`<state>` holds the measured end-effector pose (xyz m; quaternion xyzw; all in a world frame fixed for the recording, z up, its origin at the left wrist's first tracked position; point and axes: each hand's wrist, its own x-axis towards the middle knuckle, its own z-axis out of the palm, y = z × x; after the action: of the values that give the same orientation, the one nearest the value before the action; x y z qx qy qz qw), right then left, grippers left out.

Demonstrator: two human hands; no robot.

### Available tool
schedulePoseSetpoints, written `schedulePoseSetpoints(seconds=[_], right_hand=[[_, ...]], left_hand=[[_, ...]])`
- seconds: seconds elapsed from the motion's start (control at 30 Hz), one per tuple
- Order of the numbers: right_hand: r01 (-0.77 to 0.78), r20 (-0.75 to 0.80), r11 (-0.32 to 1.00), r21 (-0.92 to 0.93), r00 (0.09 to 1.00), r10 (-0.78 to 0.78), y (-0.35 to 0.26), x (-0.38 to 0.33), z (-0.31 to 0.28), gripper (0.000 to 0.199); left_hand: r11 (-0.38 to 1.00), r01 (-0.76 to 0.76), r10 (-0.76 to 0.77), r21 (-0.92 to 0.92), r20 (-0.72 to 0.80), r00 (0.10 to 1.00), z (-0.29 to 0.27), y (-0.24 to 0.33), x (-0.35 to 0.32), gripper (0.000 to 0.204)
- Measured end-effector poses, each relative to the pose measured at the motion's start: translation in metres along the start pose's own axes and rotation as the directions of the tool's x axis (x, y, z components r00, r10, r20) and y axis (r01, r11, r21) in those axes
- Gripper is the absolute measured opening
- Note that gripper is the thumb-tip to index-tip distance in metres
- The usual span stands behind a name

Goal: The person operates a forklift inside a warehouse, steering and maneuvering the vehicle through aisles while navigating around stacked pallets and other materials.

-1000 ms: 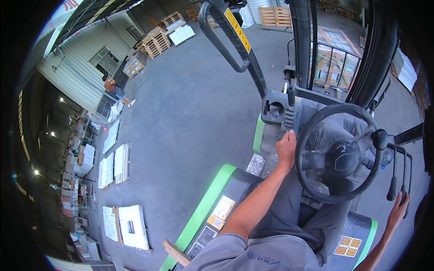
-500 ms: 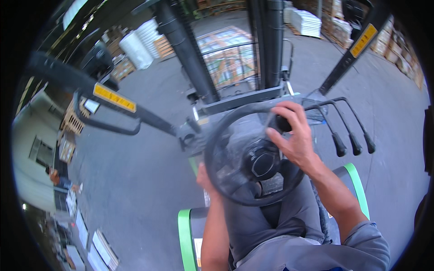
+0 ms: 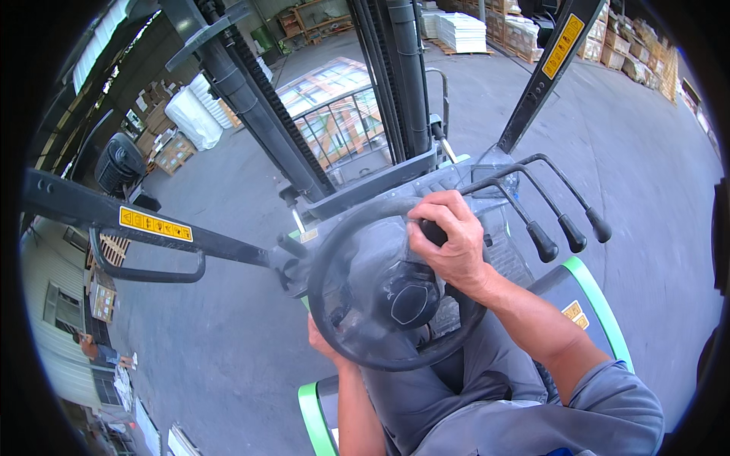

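Observation:
Before me is a forklift's black steering wheel [image 3: 319, 292], with a dark spinner knob [image 3: 432, 232] on the upper right of its rim. My right hand [image 3: 456, 242] is closed around that knob, fingers curled over it from the right. My left hand [image 3: 322, 339] is beside the lower left of the rim, partly behind it; its fingers are mostly hidden. To the right of the wheel stand three bent control levers [image 3: 544, 242] with black grips, apart from my hand.
Beyond the mast [image 3: 262, 114] is a strapped, wrapped crate load [image 3: 334, 106]. A yellow-labelled post [image 3: 547, 83] rises on the right. White wrapped rolls [image 3: 194, 118], stacked white sheets [image 3: 460, 32] and pallets of boxes stand farther off. A person [image 3: 99, 351] is at the far left.
My right hand has shifted slightly left with the knob, and its fingers have curled closer around it. The whole view has swung, so the mast and load appear farther left.

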<state>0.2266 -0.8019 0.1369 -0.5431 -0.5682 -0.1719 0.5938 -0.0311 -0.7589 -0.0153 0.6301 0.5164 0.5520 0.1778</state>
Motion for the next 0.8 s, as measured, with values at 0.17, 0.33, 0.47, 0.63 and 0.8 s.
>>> schedulePoseSetpoints(seconds=[0.17,0.33,0.47,0.63,0.8], right_hand=[[0.009,-0.001,1.0,0.012,1.0,-0.009,0.004,0.0,0.001,0.027],[-0.014,-0.041,1.0,0.02,0.999,0.015,0.003,-0.001,0.002,0.028],[-0.026,-0.031,1.0,0.016,0.999,0.027,0.0,0.003,0.001,0.026],[-0.013,-0.028,1.0,0.015,1.0,0.013,0.002,0.007,-0.007,0.031],[0.004,-0.048,1.0,0.027,0.999,-0.003,0.007,0.009,-0.012,0.032]], left_hand=[[0.998,0.065,-0.064,0.023,-0.003,0.998,-0.001,-0.006,-0.005,0.024],[0.986,-0.058,0.052,0.159,0.042,0.998,-0.006,-0.013,-0.002,0.03],[0.991,-0.037,0.033,0.128,0.037,0.999,-0.006,-0.01,-0.002,0.022],[0.996,0.078,-0.079,0.048,0.008,0.997,-0.003,0.001,-0.007,0.021],[0.994,0.106,-0.106,0.036,-0.011,0.994,-0.001,0.004,-0.013,0.027]])
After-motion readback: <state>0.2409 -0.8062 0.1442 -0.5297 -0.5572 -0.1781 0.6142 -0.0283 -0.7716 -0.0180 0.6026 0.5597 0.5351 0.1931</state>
